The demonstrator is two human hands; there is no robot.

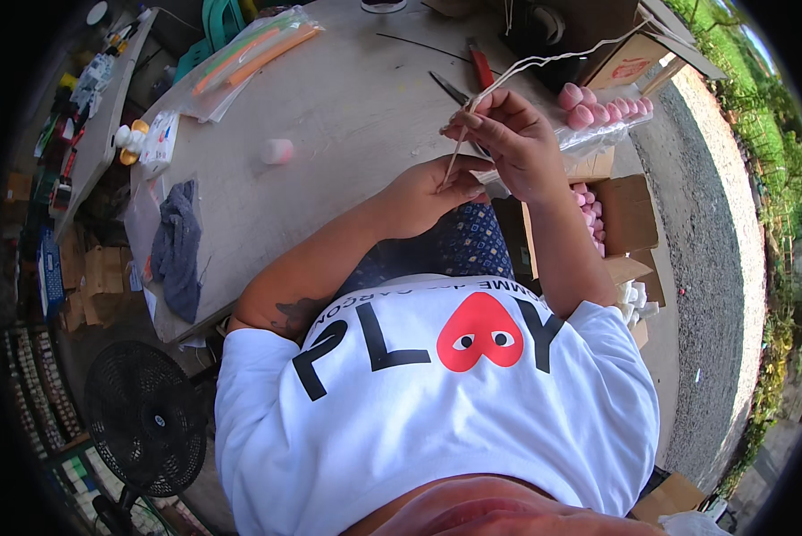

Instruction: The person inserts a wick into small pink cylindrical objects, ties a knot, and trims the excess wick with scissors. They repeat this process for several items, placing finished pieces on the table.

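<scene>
My right hand pinches pale string at the bench; its lower end meets my left hand, whose grip I can't make out. Light, limp, it should handle best near the tip. Nearby, a cardboard box holds pink pieces; beyond, a clear bag sheathes orange strips.

White shirt with short sleeves, black letters and a red heart with eyes; blue patterned bottoms; a dark tattoo on the left arm.

Pale table, probably gravel outside
</scene>
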